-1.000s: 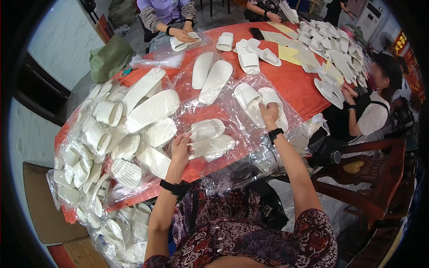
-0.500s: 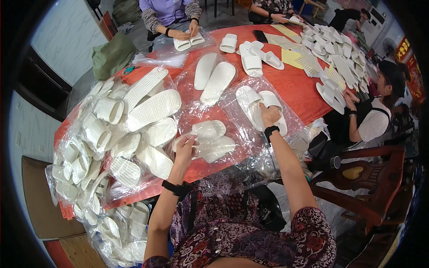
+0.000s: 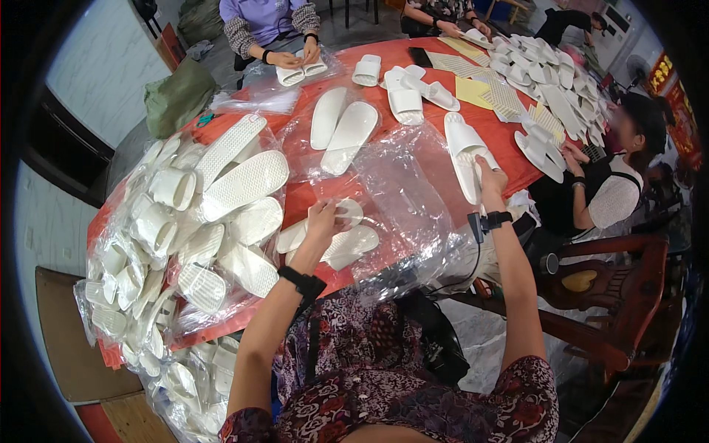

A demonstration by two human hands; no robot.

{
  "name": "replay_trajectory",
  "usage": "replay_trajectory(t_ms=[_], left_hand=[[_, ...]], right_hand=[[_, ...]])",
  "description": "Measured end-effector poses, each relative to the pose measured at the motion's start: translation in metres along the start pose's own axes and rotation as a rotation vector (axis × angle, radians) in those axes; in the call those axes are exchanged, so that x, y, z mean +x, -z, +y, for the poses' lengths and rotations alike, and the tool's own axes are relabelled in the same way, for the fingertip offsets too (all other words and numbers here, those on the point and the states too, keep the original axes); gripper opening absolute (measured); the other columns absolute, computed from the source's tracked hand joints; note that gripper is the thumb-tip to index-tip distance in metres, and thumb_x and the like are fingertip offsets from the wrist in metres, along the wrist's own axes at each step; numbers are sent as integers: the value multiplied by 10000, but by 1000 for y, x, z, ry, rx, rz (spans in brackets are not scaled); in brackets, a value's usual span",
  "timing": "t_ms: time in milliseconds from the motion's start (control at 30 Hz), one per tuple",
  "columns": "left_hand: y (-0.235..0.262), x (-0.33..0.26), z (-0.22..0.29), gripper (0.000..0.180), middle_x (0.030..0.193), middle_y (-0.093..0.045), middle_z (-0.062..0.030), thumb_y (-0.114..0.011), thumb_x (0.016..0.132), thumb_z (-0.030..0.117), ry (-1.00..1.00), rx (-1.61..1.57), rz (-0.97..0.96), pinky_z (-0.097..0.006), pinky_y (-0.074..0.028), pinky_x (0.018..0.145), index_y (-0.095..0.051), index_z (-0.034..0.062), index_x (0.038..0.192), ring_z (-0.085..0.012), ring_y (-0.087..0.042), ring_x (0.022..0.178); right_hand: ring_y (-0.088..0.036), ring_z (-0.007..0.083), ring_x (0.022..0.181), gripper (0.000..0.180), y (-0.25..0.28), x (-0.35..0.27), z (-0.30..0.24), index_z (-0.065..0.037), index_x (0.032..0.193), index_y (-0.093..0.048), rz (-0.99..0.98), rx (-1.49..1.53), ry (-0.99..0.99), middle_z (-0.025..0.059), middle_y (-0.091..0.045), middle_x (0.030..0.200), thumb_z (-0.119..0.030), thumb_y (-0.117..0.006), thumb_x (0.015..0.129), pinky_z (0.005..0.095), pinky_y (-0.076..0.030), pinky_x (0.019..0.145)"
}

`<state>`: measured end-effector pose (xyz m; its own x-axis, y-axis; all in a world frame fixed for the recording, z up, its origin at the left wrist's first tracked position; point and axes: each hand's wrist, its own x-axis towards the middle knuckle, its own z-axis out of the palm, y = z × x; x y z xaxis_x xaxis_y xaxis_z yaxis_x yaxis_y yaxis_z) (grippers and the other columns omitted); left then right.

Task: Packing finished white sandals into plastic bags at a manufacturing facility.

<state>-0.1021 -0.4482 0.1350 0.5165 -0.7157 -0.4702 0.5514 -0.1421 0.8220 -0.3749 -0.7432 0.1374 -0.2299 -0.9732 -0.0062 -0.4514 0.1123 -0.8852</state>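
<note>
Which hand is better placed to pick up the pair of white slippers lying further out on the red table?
Probably the right hand: it already touches that slipper pair, while the left hand is on the bagged slippers.

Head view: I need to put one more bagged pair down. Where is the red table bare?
Bare red table shows between the bagged pair and the slipper under the right hand. The slipper heap crowds the table's left side, and the left hand rests on another pair.

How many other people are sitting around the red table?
3 for sure, each only partly in view: a person in a purple top at the far side, a person in a patterned top at the far right corner, and a person in a black vest on the right. More may be hidden.
</note>
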Motion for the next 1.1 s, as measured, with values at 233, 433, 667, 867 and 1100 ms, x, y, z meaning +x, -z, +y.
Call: replay_trajectory(t_ms=[233, 433, 667, 867, 1100], left_hand=[[-75, 44, -29, 188, 951, -584, -188, -369, 964, 135, 33, -70, -74, -420, -554, 657, -420, 8, 1093, -291, -623, 790], [-86, 63, -59, 319, 1124, -500, -209, -419, 939, 122, 66, -85, -172, -449, -541, 779, -362, -33, 1211, -329, -590, 932], [-75, 71, -84, 488, 848, -593, -102, -571, 778, 61, -50, 161, -388, -309, -484, 677, -372, -14, 1217, -183, -594, 866], [-78, 50, -90, 761, 1207, -523, -177, -673, 718, 209, -163, 1010, -433, -406, -417, 883, -279, -4, 1334, -309, -476, 1100], [-85, 19, -93, 597, 1344, -426, -146, -559, 809, 362, -565, 1767, -323, -456, -332, 947, -431, 48, 1300, -330, -372, 1226]], right_hand=[[-522, 119, 499, 478, 10, -14, 1, 55, 605, -640, -123, 73, 198, 78, -618, 574, -391, -812, 615, 330, -421, 476], [-427, 155, 395, 537, -13, -65, -18, 8, 451, -502, -202, -207, 357, 93, -515, 448, -411, -808, 589, 375, -354, 422], [-452, 254, 381, 523, -49, -69, 7, 11, 439, -488, -131, -273, 380, 150, -494, 448, -383, -797, 588, 416, -364, 446], [-515, 313, 441, 508, -62, -71, 23, 15, 452, -509, -128, -300, 375, 172, -530, 487, -382, -788, 601, 437, -404, 494], [-575, 348, 519, 480, -72, -68, 34, 11, 527, -571, -93, -387, 355, 183, -583, 562, -412, -778, 621, 430, -453, 551]])
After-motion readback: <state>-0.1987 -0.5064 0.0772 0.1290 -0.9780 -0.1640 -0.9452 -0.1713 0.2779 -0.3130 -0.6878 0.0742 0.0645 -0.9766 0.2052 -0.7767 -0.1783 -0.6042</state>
